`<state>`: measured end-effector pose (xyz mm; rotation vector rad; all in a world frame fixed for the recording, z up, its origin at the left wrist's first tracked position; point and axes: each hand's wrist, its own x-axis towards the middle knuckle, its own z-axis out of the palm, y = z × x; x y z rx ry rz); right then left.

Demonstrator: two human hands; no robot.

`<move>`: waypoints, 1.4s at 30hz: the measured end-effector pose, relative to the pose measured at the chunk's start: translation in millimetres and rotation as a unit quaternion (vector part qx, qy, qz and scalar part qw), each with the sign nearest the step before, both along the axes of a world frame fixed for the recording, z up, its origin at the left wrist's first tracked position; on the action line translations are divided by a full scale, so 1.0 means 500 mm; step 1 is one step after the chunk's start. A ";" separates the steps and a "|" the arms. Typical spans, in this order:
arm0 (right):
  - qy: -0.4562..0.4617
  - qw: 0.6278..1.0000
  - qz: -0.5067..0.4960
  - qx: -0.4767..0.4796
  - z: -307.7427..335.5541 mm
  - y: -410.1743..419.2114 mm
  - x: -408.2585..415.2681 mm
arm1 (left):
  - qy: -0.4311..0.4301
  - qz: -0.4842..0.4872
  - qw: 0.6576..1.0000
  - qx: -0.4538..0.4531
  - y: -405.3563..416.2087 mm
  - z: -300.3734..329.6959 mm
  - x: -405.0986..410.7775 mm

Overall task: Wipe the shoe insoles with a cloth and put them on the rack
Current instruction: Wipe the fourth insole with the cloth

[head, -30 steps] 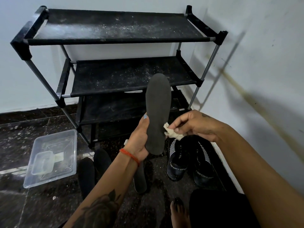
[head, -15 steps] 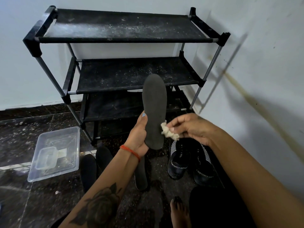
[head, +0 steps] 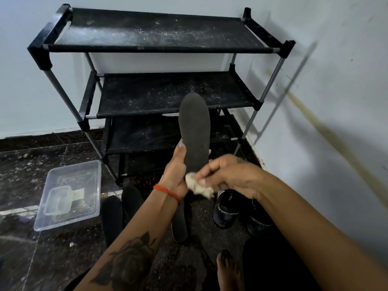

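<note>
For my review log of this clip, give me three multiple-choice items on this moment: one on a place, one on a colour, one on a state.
1. Where is the clear plastic tub?
A. on the floor left of the rack
B. on the top shelf
C. in a hand

2. What colour is the cloth?
A. red
B. off-white
C. blue

3. How is the held insole being handled?
A. lying on a shelf
B. upright in the left hand, the right hand pinching the cloth against it
C. inside a shoe

Answers: 1 A, it sits on the dark tiles; 2 B, pale crumpled wad; 3 B, both hands meet at its lower end.
</note>
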<state>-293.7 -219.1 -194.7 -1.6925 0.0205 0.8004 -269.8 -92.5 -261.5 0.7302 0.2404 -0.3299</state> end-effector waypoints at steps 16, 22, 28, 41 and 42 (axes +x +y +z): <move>0.116 0.911 -0.353 0.181 -0.051 -0.076 0.082 | -0.010 -0.028 0.999 0.041 0.002 -0.026 -0.006; 0.110 0.935 -0.323 0.096 -0.108 -0.047 0.091 | 0.012 -0.042 0.992 0.117 -0.002 -0.078 -0.018; 0.129 0.923 -0.359 0.044 -0.228 -0.025 0.118 | 0.068 -0.041 0.980 0.181 -0.017 -0.155 -0.013; 0.165 0.902 -0.391 -0.081 -0.587 -0.014 0.128 | 0.196 -0.051 0.893 0.402 -0.026 -0.479 0.008; 0.164 0.900 -0.394 -0.094 -0.608 -0.012 0.126 | 0.189 -0.070 0.878 0.434 -0.024 -0.504 0.010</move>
